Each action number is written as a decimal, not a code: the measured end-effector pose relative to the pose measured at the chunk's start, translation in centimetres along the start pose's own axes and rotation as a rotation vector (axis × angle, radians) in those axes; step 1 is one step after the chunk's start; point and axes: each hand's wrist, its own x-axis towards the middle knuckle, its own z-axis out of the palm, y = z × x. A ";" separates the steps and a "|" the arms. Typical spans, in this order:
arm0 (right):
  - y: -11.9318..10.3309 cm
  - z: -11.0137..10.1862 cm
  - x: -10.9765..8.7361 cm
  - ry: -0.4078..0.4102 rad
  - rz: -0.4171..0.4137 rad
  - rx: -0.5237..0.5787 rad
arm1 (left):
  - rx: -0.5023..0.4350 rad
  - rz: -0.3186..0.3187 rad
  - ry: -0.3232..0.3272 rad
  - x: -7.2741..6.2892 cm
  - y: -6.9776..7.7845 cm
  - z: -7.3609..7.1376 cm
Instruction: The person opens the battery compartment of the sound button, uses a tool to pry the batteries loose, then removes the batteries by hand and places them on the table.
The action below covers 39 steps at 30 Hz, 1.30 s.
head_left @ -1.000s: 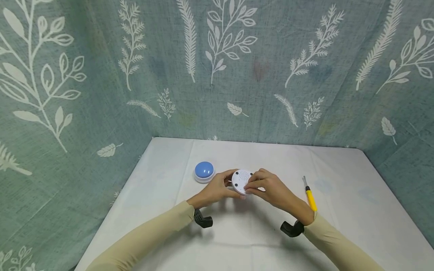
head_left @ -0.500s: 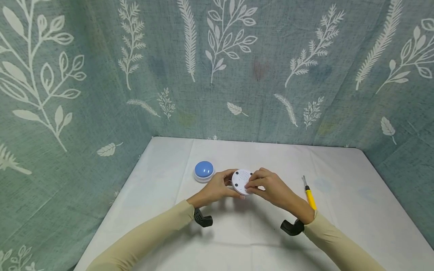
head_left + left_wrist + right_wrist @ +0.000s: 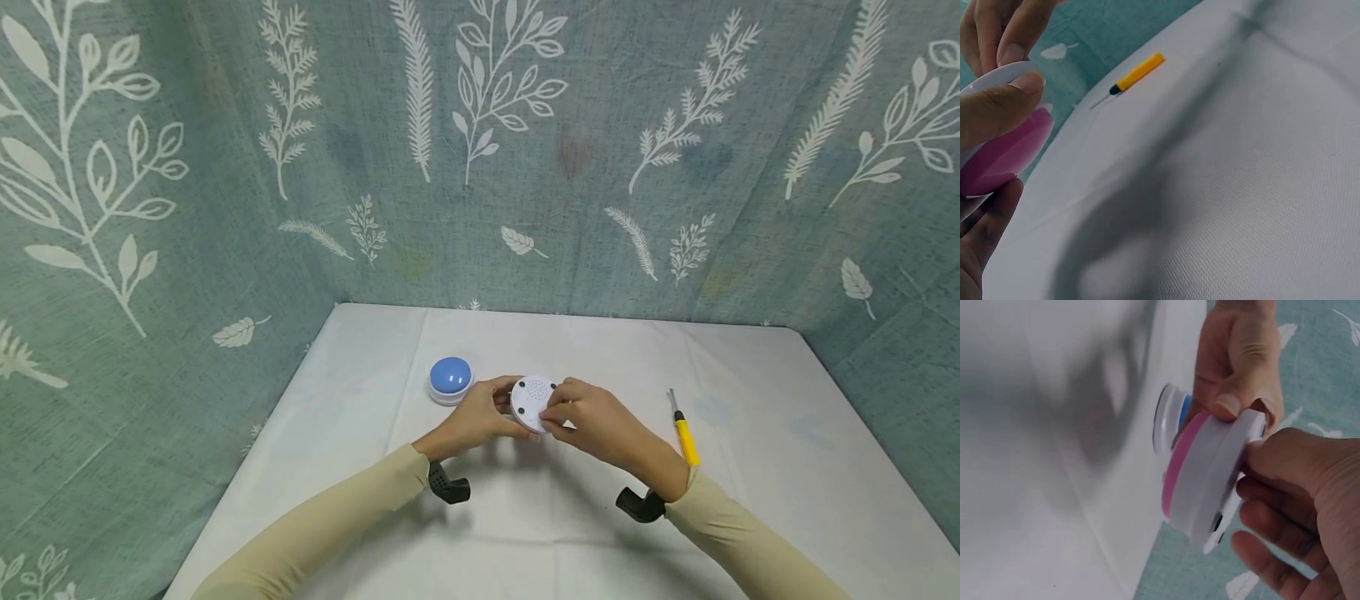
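Note:
My left hand grips a round push-button above the table, thumb on one side and fingers on the other. Its white base, with small holes and dark feet, faces up toward the head camera; the pink dome points down. My right hand has thumb and fingertips close together at the base, near its lower right part. In the right wrist view the thumb touches the base, and the other fingers are bent. Whether anything small lies between those fingertips is hidden.
A second push-button with a blue dome stands upright on the white table, left of my hands. To the right lies a screwdriver with a yellow handle. A patterned green curtain hangs behind and beside the table.
My right hand has shifted slightly left and its fingers have bent more against the base. The left hand and the push-button stay nearly in place.

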 end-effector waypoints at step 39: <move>0.2 0.7 -0.6 0.142 -0.072 -0.017 | -0.098 -0.012 0.022 0.2 -0.2 -0.1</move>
